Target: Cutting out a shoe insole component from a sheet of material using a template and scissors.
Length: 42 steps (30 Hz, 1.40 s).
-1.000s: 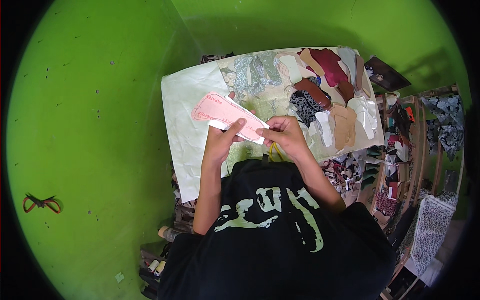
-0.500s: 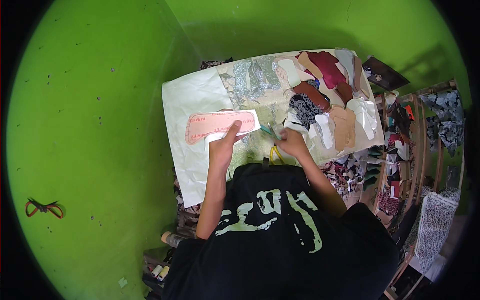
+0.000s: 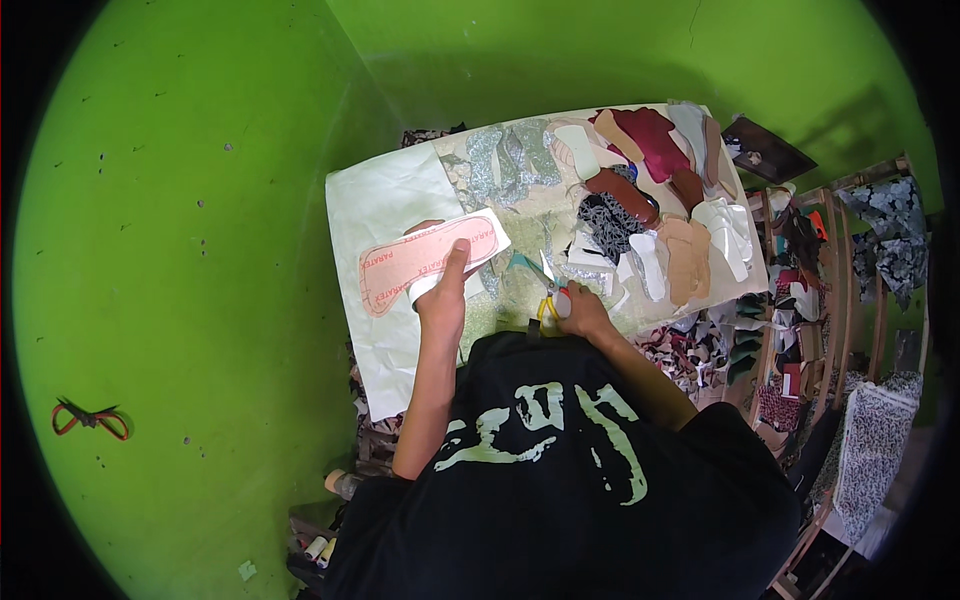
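My left hand [image 3: 443,290] grips a pink-faced sheet [image 3: 425,258] with a white border and a drawn sole-shaped outline, the thumb pressed on its face and the fingers behind. My right hand [image 3: 587,312] is closed at the handles of a pair of scissors [image 3: 549,284], whose blades point away from me over the table. Yellow and red show at the handles; how the fingers sit in them is partly hidden. A teal strip-like thing [image 3: 526,262] lies beside the blades. White cut pieces [image 3: 592,255] lie just beyond my right hand.
The table [image 3: 385,345] has a white sheet on its left. Sole-shaped pieces [image 3: 688,260], dark red material [image 3: 652,140] and a grey-black patterned bundle [image 3: 608,222] lie on the right. Shelves [image 3: 840,290] with scraps stand at right; red-handled pliers-like tool [image 3: 90,420] hangs on the green wall.
My left hand has shifted the pink-faced sheet slightly left and tilted it. My right hand has moved nearer to me, from beside the white pieces to the scissors' handles.
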Available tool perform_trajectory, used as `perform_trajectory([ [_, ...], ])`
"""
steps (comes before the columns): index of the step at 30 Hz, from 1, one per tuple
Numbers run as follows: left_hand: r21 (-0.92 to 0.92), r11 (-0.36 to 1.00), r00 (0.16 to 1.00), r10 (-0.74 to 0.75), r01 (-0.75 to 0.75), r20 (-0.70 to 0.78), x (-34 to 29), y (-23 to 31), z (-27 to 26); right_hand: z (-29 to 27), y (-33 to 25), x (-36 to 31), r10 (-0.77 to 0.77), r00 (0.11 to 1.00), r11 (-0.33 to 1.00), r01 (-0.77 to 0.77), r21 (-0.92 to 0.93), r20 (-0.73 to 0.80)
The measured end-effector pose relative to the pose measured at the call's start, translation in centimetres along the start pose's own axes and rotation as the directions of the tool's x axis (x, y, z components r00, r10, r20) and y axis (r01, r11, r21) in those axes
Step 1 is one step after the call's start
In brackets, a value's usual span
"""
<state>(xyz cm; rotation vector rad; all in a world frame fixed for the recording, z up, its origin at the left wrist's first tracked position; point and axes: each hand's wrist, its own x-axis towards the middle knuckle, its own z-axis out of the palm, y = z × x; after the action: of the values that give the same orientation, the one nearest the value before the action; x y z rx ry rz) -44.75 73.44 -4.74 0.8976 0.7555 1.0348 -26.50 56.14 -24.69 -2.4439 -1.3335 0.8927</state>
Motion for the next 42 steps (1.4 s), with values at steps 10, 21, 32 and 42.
perform_trajectory([
  [10,0.036,0.994,0.992,0.103,-0.101,-0.07,-0.3,0.6,0.4,2.0,0.9,1.5,0.036,0.999,0.999,-0.035,0.033,-0.036],
  [21,-0.213,0.956,0.977,0.179,-0.201,-0.115,-1.3,2.8,2.9,-12.4,-13.1,-6.3,-0.337,0.917,0.145,0.275,0.95,-0.214],
  [32,-0.219,0.956,0.977,0.17,-0.195,-0.128,-2.0,3.3,6.1,-17.7,-19.6,-9.9,-0.457,0.845,0.578,0.519,0.63,-0.277],
  [42,-0.132,0.972,0.975,0.175,-0.193,-0.136,-2.0,2.5,6.2,-16.5,-19.3,-9.1,-0.467,0.816,0.623,0.578,0.528,-0.341],
])
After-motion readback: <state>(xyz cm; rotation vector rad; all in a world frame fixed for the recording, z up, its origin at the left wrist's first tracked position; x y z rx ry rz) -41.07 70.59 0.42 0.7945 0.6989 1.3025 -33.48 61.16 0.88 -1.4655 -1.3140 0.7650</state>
